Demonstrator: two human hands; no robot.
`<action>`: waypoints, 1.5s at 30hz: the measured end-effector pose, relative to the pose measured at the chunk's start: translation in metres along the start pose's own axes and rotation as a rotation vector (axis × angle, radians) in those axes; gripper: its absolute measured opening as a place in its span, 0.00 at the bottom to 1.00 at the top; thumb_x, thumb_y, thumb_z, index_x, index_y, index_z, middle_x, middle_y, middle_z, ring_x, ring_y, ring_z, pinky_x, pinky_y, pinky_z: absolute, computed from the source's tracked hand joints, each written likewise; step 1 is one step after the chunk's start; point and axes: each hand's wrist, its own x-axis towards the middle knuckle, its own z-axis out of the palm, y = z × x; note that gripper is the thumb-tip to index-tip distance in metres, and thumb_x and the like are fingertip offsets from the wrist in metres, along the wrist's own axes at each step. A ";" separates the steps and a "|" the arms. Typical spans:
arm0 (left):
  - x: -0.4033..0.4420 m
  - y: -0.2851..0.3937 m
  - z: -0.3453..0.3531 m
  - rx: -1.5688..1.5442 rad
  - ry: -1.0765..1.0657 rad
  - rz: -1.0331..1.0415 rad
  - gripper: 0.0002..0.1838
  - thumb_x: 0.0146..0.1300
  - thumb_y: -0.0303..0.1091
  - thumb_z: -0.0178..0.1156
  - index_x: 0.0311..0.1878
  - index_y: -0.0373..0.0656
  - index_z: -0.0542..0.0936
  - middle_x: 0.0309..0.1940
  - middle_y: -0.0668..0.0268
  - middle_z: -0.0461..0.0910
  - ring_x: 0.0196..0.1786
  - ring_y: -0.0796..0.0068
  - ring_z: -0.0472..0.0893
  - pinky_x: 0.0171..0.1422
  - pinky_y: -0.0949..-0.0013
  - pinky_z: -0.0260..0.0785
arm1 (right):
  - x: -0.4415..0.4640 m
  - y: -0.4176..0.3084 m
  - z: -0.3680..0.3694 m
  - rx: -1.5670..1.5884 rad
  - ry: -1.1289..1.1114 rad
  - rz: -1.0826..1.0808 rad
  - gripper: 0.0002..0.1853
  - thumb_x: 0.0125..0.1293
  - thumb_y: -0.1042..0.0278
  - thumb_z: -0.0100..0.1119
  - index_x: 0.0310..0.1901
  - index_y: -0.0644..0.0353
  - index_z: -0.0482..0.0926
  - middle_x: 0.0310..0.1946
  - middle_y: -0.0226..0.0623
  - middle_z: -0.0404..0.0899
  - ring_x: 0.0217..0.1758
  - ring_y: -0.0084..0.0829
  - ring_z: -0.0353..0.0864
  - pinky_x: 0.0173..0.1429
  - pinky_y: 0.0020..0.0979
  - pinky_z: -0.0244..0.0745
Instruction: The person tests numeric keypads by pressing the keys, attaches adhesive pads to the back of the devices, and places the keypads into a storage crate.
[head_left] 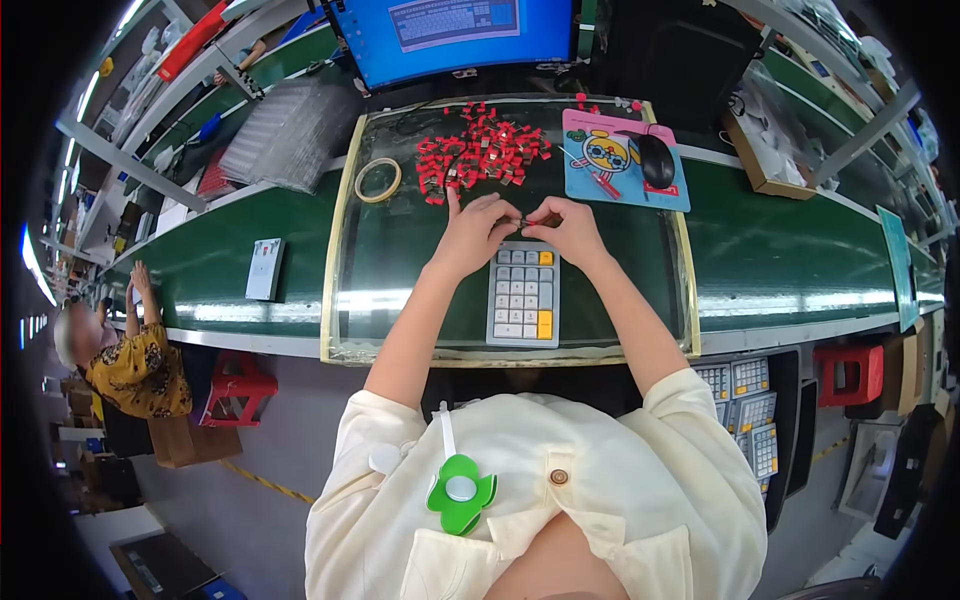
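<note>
Nearest the viewer is the person's own cream shirt (pixel 590 425), seen from above, with a brown button and a green flower-shaped badge (pixel 461 495) on the chest. To the lower right, beside the table, a dark bin (pixel 787 415) holds several grey number pads (pixel 755 415). Both bare forearms reach forward over a clear-topped board (pixel 420 335) edged with yellowish tape, on a green table (pixel 800 255). Between the forearms lies a single number pad (pixel 516 290), grey with white and grey keys and two yellow ones. Just beyond its far edge, the left hand (pixel 474 234) and the right hand (pixel 570 234) come close together, their thumbs and forefingers pinching a small piece (pixel 527 223), partly red; its exact shape is too small to make out. One outer finger of the left hand sticks out toward a loose pile of small red pieces (pixel 485 150) just past the hands. Left of that pile lies a roll of tape (pixel 363 190); to its right, a black mouse (pixel 655 162) sits on a pink and blue cartoon mouse pad (pixel 625 193). At the far left, another person (pixel 145 370) in a patterned top sits at the table. Farthest off, behind the board, a screen (pixel 375 45) shows a keyboard picture on blue.
</note>
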 end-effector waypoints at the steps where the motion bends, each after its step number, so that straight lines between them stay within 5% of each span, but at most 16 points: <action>1: -0.002 0.004 -0.007 -0.052 -0.020 -0.017 0.08 0.60 0.31 0.59 0.43 0.48 0.78 0.40 0.71 0.81 0.56 0.64 0.74 0.73 0.36 0.30 | 0.000 -0.003 -0.002 0.000 -0.020 -0.011 0.10 0.47 0.74 0.71 0.31 0.63 0.79 0.24 0.33 0.81 0.28 0.23 0.80 0.35 0.24 0.73; 5: -0.009 0.004 -0.007 -0.095 0.068 0.056 0.08 0.60 0.29 0.59 0.42 0.46 0.78 0.38 0.70 0.80 0.43 0.68 0.80 0.73 0.48 0.44 | -0.001 -0.025 -0.007 -0.102 -0.085 -0.125 0.10 0.47 0.75 0.68 0.29 0.61 0.76 0.24 0.33 0.80 0.27 0.28 0.80 0.35 0.27 0.74; 11: -0.013 0.012 -0.010 -0.127 0.138 0.041 0.07 0.58 0.26 0.60 0.40 0.41 0.79 0.37 0.65 0.80 0.41 0.67 0.80 0.55 0.63 0.64 | -0.005 -0.038 -0.007 -0.297 -0.017 -0.333 0.10 0.47 0.74 0.66 0.28 0.59 0.72 0.23 0.33 0.79 0.29 0.34 0.80 0.36 0.30 0.73; 17: -0.012 0.012 -0.022 -0.463 0.049 0.059 0.08 0.56 0.22 0.62 0.40 0.37 0.80 0.35 0.63 0.81 0.37 0.73 0.80 0.41 0.71 0.71 | -0.004 -0.048 -0.015 -0.005 -0.144 -0.104 0.13 0.43 0.73 0.71 0.27 0.60 0.74 0.21 0.28 0.77 0.27 0.21 0.75 0.33 0.24 0.68; 26: -0.011 0.012 -0.028 -0.387 -0.064 0.036 0.07 0.55 0.25 0.63 0.38 0.37 0.82 0.32 0.62 0.81 0.37 0.72 0.81 0.43 0.70 0.71 | -0.003 -0.039 -0.010 0.058 -0.223 -0.101 0.14 0.41 0.73 0.73 0.27 0.60 0.74 0.20 0.28 0.78 0.24 0.20 0.77 0.32 0.24 0.70; 32: 0.006 -0.023 0.001 -0.107 0.025 0.125 0.08 0.60 0.32 0.60 0.40 0.40 0.83 0.36 0.63 0.82 0.44 0.65 0.80 0.51 0.66 0.69 | 0.017 -0.006 -0.021 -0.337 0.123 -0.155 0.17 0.47 0.54 0.72 0.29 0.56 0.78 0.20 0.33 0.79 0.23 0.31 0.78 0.32 0.30 0.68; 33: 0.001 -0.030 0.007 -0.111 -0.015 0.082 0.11 0.61 0.34 0.58 0.44 0.43 0.82 0.45 0.62 0.80 0.54 0.60 0.75 0.62 0.61 0.63 | 0.021 0.001 -0.033 -0.556 0.221 -0.268 0.18 0.51 0.48 0.67 0.30 0.55 0.79 0.22 0.34 0.79 0.29 0.36 0.78 0.40 0.36 0.67; 36: -0.023 -0.028 0.014 -0.026 0.098 0.083 0.13 0.62 0.36 0.57 0.50 0.48 0.80 0.54 0.61 0.75 0.59 0.58 0.71 0.68 0.56 0.58 | 0.023 0.034 -0.073 -0.902 0.484 -0.291 0.13 0.59 0.51 0.61 0.36 0.52 0.79 0.42 0.33 0.79 0.51 0.37 0.70 0.52 0.46 0.61; 40: -0.075 -0.012 0.011 -0.236 0.049 0.066 0.31 0.56 0.48 0.63 0.62 0.45 0.70 0.64 0.52 0.65 0.66 0.51 0.64 0.71 0.44 0.50 | 0.021 0.077 -0.101 -1.053 0.673 -0.084 0.23 0.59 0.50 0.60 0.55 0.45 0.71 0.64 0.35 0.62 0.63 0.47 0.61 0.59 0.53 0.60; 42: -0.102 0.003 0.004 -0.107 -0.093 0.004 0.47 0.48 0.58 0.66 0.68 0.43 0.62 0.68 0.50 0.57 0.70 0.51 0.58 0.73 0.43 0.44 | 0.026 0.090 -0.106 -1.036 0.680 -0.059 0.26 0.58 0.49 0.59 0.59 0.39 0.69 0.65 0.38 0.61 0.63 0.53 0.62 0.60 0.53 0.61; 45: -0.128 0.024 0.003 0.040 -0.140 -0.035 0.57 0.42 0.63 0.67 0.70 0.42 0.55 0.70 0.54 0.54 0.72 0.54 0.55 0.74 0.43 0.37 | 0.031 0.089 -0.108 -1.106 0.690 0.039 0.28 0.58 0.49 0.59 0.61 0.39 0.67 0.65 0.40 0.62 0.60 0.51 0.66 0.57 0.51 0.63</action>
